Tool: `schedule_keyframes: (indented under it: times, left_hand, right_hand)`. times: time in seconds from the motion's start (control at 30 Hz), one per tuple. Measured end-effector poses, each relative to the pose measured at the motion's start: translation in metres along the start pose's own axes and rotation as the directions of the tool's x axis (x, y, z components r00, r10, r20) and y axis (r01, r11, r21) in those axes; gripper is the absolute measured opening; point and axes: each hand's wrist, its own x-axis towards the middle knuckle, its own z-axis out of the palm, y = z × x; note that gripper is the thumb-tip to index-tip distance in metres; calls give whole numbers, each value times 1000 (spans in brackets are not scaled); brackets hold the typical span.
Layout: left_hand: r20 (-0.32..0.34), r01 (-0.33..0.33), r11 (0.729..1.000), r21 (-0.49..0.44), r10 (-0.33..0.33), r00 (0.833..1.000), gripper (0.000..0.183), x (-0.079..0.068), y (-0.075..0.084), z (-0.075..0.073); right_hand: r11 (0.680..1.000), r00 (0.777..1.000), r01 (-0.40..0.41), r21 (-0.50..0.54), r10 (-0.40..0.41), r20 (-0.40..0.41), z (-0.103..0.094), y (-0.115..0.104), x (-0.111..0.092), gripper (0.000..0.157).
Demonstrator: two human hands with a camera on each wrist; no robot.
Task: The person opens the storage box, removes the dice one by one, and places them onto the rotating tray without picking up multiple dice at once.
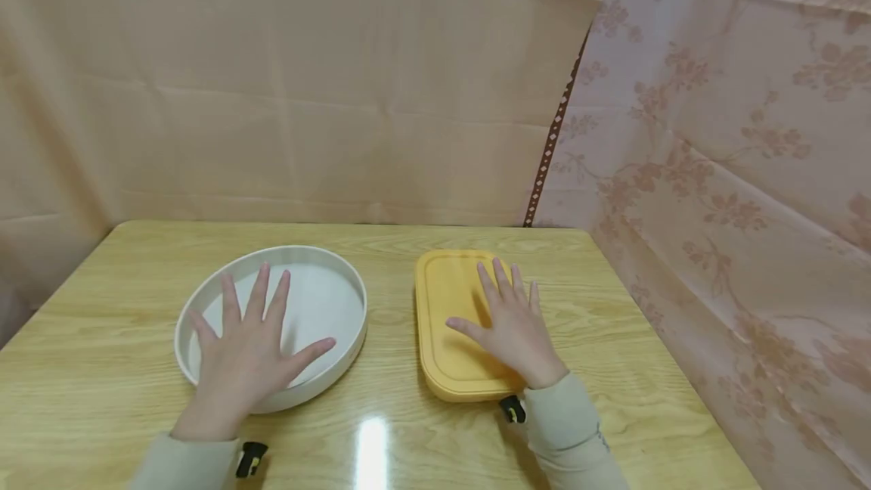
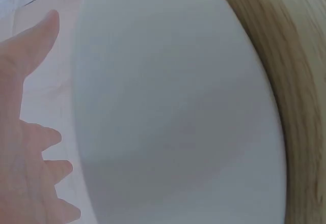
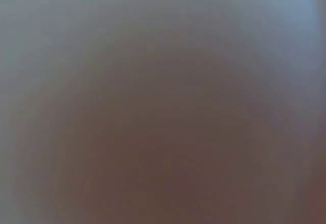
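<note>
On the left of the table sits a round white tray (image 1: 320, 301) with a low rim. My left hand (image 1: 248, 358) is spread above it, fingers straight and apart, holding nothing. In the left wrist view the white side of the tray (image 2: 178, 102) fills the middle, and the left hand's thumb and fingertips show at the left edge. To the right lies a yellow rectangular container with a lid (image 1: 445, 324). Over its right part my right hand (image 1: 513, 331) is spread, also with nothing in it. The right wrist view is a dark blur that shows no clear shape.
Both things stand on a wood-grain table (image 1: 388, 369). A plain beige cloth (image 1: 327, 97) hangs behind the table, and a pink floral cloth (image 1: 735, 172) hangs along its right side. Small black devices (image 1: 252, 460) show beside both sleeves.
</note>
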Motion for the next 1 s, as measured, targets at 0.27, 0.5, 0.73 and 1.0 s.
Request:
schedule_keyframes:
  times: [0.27,0.5,0.73,1.0]
  left_hand:
    - [-4,-37,999,-3,37,999,111,-1,18,3]
    - [-21,-73,997,-28,72,997,108,-4,35,7]
    - [-35,-96,988,-119,93,995,105,1,54,10]
    - [-12,-124,974,-189,124,992,105,8,76,13]
  right_hand:
    - [996,999,24,85,-27,35,-3,1,0,101]
    - [980,998,37,197,-48,50,-10,-8,-4,96]
    - [969,997,55,242,-67,41,-15,-14,-8,92]
    - [945,995,24,325,-55,87,-15,-17,-12,88]
